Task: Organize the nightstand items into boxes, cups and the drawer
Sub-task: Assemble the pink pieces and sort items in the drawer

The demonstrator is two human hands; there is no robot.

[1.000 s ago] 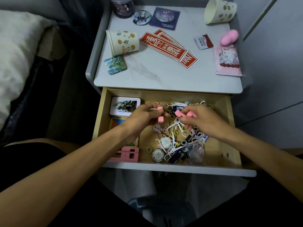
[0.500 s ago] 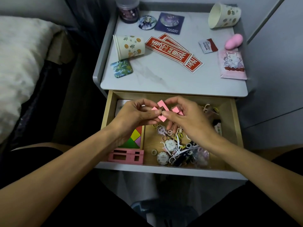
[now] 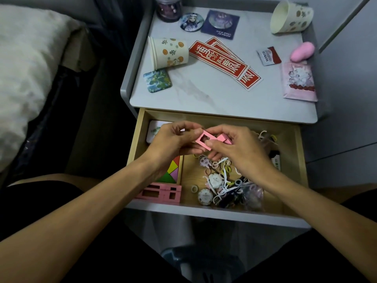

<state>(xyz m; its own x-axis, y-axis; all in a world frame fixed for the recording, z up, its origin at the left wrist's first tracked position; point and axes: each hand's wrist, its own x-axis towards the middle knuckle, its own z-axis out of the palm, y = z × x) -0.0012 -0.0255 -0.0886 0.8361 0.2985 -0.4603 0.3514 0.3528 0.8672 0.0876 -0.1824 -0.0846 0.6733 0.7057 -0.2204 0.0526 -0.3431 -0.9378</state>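
Over the open wooden drawer (image 3: 299,160) both hands meet on a small pink plastic frame piece (image 3: 201,141). My left hand (image 3: 173,139) pinches its left end; my right hand (image 3: 236,148) pinches its right end, with another pink piece (image 3: 224,139) held under the fingers. More joined pink frame pieces (image 3: 161,193) lie at the drawer's front left. To their right lies a heap of hair ties, white clips and small watch faces (image 3: 222,184). Two paper cups lie on their sides on the nightstand top (image 3: 204,94), one at the left (image 3: 169,52), one at the back right (image 3: 289,16).
Red paper strips (image 3: 222,62), two badges, a square magnet (image 3: 157,80), a sachet, a pink oval thing (image 3: 302,51), a pink packet (image 3: 298,81) and a jar (image 3: 168,7) lie on top. A coloured tangram box (image 3: 173,170) and a white tin sit in the drawer's left. Bed at left.
My hands came together from apart, and the pink pieces they each held are now brought together between them. The view has shifted slightly; the drawer's contents stay put.
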